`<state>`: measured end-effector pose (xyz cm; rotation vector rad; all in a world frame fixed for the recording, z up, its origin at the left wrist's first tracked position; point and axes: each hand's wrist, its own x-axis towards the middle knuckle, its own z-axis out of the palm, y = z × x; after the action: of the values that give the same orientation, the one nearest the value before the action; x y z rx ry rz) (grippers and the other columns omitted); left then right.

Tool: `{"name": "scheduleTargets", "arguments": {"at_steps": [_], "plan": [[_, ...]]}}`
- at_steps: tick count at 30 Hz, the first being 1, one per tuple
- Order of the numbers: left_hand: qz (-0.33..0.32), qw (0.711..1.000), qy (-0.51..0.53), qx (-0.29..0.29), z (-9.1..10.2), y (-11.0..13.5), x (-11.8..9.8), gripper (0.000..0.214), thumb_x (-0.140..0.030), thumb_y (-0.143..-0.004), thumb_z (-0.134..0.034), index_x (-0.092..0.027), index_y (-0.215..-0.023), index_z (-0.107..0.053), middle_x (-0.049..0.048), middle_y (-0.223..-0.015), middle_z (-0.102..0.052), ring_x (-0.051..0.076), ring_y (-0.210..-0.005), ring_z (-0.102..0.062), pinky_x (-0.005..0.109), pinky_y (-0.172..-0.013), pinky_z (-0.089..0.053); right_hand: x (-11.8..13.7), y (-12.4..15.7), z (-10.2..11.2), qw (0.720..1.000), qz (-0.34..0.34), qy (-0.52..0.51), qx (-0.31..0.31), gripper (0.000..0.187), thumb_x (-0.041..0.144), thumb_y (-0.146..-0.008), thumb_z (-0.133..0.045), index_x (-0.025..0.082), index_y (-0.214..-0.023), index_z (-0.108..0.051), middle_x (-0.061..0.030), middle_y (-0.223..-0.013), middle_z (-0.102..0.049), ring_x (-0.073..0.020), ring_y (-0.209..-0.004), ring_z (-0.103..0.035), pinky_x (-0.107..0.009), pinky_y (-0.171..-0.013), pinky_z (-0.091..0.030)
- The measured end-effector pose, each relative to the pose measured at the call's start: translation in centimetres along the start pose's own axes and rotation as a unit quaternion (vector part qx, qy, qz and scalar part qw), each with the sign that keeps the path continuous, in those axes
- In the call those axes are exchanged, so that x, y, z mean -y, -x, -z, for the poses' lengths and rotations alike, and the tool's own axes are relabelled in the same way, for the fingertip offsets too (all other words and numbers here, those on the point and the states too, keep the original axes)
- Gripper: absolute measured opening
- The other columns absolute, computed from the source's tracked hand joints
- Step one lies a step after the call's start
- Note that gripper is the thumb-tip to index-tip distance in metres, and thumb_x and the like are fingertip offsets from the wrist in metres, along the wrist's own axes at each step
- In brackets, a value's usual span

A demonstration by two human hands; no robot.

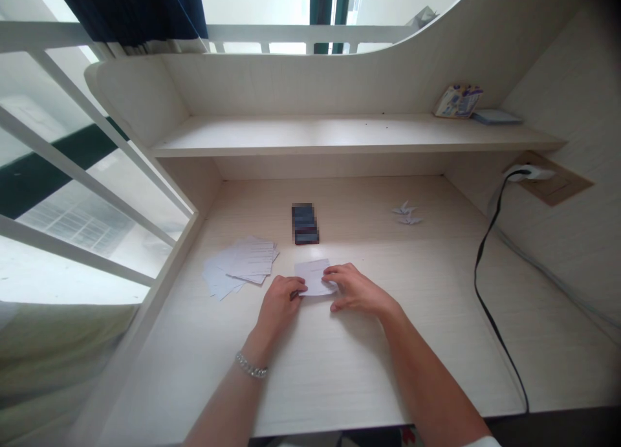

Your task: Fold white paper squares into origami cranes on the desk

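- Desk: pale wood-grain top (436,343), spread beneath your work.
- Pile: loose white paper sheets (251,261), fanned left of your hands; top one faintly ruled, no wording legible.
- Right hand (356,288): yours, spread wide; fingertips touch the sheet's right edge, thumb apart below.
- Left hand (285,295): yours, narrow, holding the sheet's lower-left corner.
- Box: multicoloured printed carton (458,101), on the shelf; brand unreadable.
- Sheet: small, white, roughly square paper (311,276), flat between your hands; a faint line near its top.
- Phone: dark rectangle (305,224), beyond the sheet; screen blurred.
- Cranes: two folded white paper birds (407,215), right rear.
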<state>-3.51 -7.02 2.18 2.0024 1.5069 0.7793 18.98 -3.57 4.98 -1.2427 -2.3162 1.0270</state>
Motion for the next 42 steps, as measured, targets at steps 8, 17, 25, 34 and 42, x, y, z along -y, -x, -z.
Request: {"name": "scheduleTargets", "arguments": {"at_steps": [8, 17, 25, 34, 42], "plan": [[0.091, 0.995, 0.037, 0.006, 0.7, -0.4, -0.9, 0.021, -0.034, -0.082, -0.048, -0.022, -0.090, -0.064, 0.0037, -0.077, -0.066, 0.017, -0.070, -0.058, 0.027, -0.066, -0.042, 0.3, -0.6, -1.8, 0.990, -0.091, -0.044, -0.097, 0.020, 0.029, -0.083, -0.049, 0.021, -0.088, -0.067, -0.0025, -0.082, -0.068, -0.0167, -0.074, -0.059, -0.025, -0.067, -0.040], [0.188, 0.980, -0.042, -0.055, -0.5, -1.4, -1.9, 0.027, -0.039, -0.084, -0.045, -0.021, -0.102, -0.055, 0.0063, -0.083, -0.069, 0.020, -0.072, -0.062, 0.028, -0.064, -0.039, 1.2, -1.7, -3.5, 0.945, -0.253, 0.037, -0.205, 0.025, 0.044, -0.080, -0.053, 0.026, -0.093, -0.064, -0.0019, -0.078, -0.069, -0.0182, -0.073, -0.059, -0.026, -0.060, -0.035], [0.205, 0.973, -0.077, -0.072, -0.9, -1.7, -1.8, 0.034, -0.039, -0.083, -0.048, -0.021, -0.111, -0.051, 0.0047, -0.077, -0.068, 0.020, -0.071, -0.062, 0.028, -0.064, -0.039, 1.4, -1.7, -3.4, 0.939, -0.275, 0.040, -0.203, 0.035, 0.043, -0.075, -0.059, 0.028, -0.107, -0.057, 0.0005, -0.076, -0.068, -0.0192, -0.075, -0.060, -0.027, -0.061, -0.034], [0.236, 0.967, -0.077, -0.053, -0.5, -2.3, -1.6, 0.034, -0.041, -0.078, -0.053, -0.023, -0.108, -0.054, 0.0035, -0.074, -0.068, 0.020, -0.069, -0.062, 0.028, -0.062, -0.039, 1.6, -2.1, -3.0, 0.924, -0.329, 0.026, -0.193, 0.030, 0.042, -0.070, -0.063, 0.026, -0.095, -0.057, 0.0005, -0.076, -0.066, -0.0186, -0.072, -0.059, -0.027, -0.057, -0.032], [0.253, 0.962, -0.099, -0.042, -0.6, -2.4, -1.5, 0.032, -0.045, -0.078, -0.052, -0.026, -0.103, -0.055, 0.0022, -0.075, -0.069, 0.021, -0.070, -0.062, 0.028, -0.059, -0.036, 1.5, -2.1, -2.9, 0.919, -0.344, 0.021, -0.190, 0.022, 0.043, -0.069, -0.064, 0.024, -0.078, -0.057, -0.0001, -0.074, -0.066, -0.0176, -0.068, -0.057, -0.027, -0.055, -0.029]]}}
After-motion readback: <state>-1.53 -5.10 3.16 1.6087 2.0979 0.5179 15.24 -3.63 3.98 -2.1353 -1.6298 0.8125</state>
